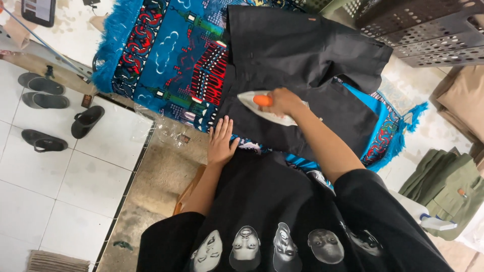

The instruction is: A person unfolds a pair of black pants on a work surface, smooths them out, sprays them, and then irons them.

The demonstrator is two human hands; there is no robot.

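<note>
The right hand (283, 100) has its grip closed round the orange handle of a white iron (267, 112), which sits on black shorts (302, 65) near picture centre. At seven o'clock from the iron, the left hand (221, 141) lies flat, fingers spread wide, on the shorts' edge. Beneath them lies a blue patterned rug (166, 55). Dark perforated crates (428, 35) stand at two o'clock, folded olive clothes (443, 189) at four, what seem sandals (45, 100) at nine.
</note>
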